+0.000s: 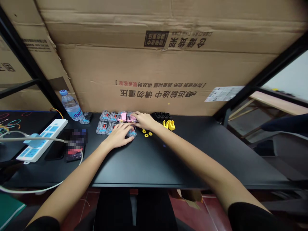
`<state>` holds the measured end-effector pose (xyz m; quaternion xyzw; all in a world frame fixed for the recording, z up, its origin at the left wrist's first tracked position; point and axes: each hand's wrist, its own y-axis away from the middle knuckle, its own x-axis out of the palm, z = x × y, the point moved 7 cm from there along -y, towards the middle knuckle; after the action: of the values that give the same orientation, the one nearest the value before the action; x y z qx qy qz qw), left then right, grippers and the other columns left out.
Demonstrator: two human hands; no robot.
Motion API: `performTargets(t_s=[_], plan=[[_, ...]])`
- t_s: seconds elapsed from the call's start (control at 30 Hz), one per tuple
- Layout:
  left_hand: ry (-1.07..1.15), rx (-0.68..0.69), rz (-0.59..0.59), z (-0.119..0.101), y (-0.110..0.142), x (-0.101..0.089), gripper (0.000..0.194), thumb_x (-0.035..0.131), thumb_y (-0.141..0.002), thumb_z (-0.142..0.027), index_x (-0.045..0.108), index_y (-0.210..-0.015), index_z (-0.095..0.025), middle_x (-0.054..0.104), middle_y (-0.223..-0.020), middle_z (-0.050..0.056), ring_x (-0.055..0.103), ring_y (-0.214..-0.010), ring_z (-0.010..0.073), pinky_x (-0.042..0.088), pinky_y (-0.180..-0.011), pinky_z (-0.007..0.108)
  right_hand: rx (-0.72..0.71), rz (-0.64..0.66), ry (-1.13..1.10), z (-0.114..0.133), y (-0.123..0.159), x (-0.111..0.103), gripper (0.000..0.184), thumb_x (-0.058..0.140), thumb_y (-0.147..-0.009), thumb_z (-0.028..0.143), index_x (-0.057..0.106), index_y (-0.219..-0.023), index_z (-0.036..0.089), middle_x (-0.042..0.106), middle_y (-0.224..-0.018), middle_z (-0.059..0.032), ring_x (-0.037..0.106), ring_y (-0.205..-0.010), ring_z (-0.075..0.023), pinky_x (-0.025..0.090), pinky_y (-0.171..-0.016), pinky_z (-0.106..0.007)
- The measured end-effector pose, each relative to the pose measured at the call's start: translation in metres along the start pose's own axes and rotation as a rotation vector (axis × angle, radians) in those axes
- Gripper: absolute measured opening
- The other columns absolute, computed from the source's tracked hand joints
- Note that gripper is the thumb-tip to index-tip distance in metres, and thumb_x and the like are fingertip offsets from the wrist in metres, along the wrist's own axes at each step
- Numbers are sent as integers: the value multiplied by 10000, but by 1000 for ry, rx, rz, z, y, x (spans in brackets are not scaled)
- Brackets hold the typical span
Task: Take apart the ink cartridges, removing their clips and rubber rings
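Note:
Clear plastic cases [102, 127] with blue and red parts inside stand in two rows on the black table. Two in the back row carry pink pieces, one a pink piece [122, 116] in plain sight. My left hand [119, 135] lies over the front row, fingers stretched and apart, partly covering the cases there. At the right end of the back row, my right hand [145, 121] has thumb and fingers closed about the other pink piece [131, 118]. Its fingertips partly hide that piece.
Right of my hands are yellow rings [146, 135], yellow clips [169, 124] and a row of black parts [160, 115]. On the left stand a water bottle [71, 105], a white power strip [42, 141] and a phone [55, 150]. Cardboard [154, 67] walls the back.

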<state>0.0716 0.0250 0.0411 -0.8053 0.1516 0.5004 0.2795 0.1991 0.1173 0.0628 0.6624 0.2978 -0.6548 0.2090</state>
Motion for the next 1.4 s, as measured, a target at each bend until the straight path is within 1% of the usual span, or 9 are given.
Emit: performTargets(t_s=[0.33, 0.47, 0.53, 0.6, 0.73, 0.93, 1.1, 1.27, 1.4], plan=[[-17, -26, 0, 4, 2, 4, 392, 661, -1001, -408, 658, -1354, -239, 550, -1631, 124, 466, -1537, 381, 352, -1282, 622, 22, 26, 96, -8, -5, -2, 455, 612, -1027, 291, 626, -1460, 151, 744, -1390, -200, 762, -1149, -343, 544, -892, -374], [43, -25, -70, -3, 1, -6, 468, 628, -1031, -434, 580, -1458, -250, 494, -1676, 137, 413, -1583, 360, 323, -1300, 622, 122, -231, -162, -12, 24, -22, 438, 596, -1001, 277, 648, -1427, 192, 800, -1264, -146, 770, -1076, -304, 537, -873, -344], [95, -25, -198, -7, 0, -20, 463, 598, -1053, -434, 544, -1473, -246, 494, -1668, 143, 428, -1570, 340, 349, -1289, 592, 198, -400, -340, -14, 46, -33, 445, 578, -995, 316, 649, -1411, 175, 818, -1099, -117, 767, -901, -258, 541, -806, -318], [163, -47, -361, -9, 1, -35, 416, 589, -1059, -406, 547, -1433, -230, 579, -1554, 156, 501, -1499, 317, 413, -1248, 535, 206, -469, -521, -11, 66, -37, 450, 548, -1014, 415, 662, -1378, 174, 799, -979, -77, 712, -728, -208, 539, -713, -299], [270, -60, -523, -11, 5, -48, 387, 603, -1051, -421, 550, -1378, -220, 628, -1398, 152, 591, -1359, 294, 493, -1168, 484, 115, -455, -722, 1, 87, -37, 457, 592, -1001, 527, 697, -1295, 192, 766, -875, -36, 614, -603, -167, 518, -606, -294], [316, 64, -305, -28, 1, -30, 386, 640, -1049, -423, 579, -1393, -259, 679, -1379, 107, 619, -1333, 291, 464, -1196, 497, -76, -249, -937, 16, 98, -13, 583, 659, -1013, 393, 495, -1553, 248, 807, -1002, -46, 739, -738, -189, 592, -683, -304], [350, 19, -364, -26, 1, -30, 298, 623, -1065, -400, 616, -1323, -252, 749, -1227, 80, 693, -1184, 261, 518, -1111, 465, -115, -255, -1005, 19, 103, -18, 739, 672, -1020, 353, 341, -1675, 260, 810, -1047, -69, 743, -744, -184, 597, -678, -304], [531, -60, -590, -5, 4, -48, 346, 599, -1079, -446, 579, -1361, -247, 705, -1319, 103, 697, -1200, 248, 549, -1080, 424, -13, -328, -998, 3, 103, -33, 587, 691, -1008, 411, 563, -1553, 234, 824, -1073, -67, 632, -604, -132, 510, -563, -265], [704, -64, -534, 0, 1, -45, 391, 682, -1022, -514, 619, -1278, -225, 719, -1248, 104, 721, -1138, 252, 572, -1032, 412, -4, -327, -1002, 3, 105, -39, 395, 702, -999, 452, 768, -1291, 195, 826, -1086, -73, 641, -650, -135, 479, -561, -256]])
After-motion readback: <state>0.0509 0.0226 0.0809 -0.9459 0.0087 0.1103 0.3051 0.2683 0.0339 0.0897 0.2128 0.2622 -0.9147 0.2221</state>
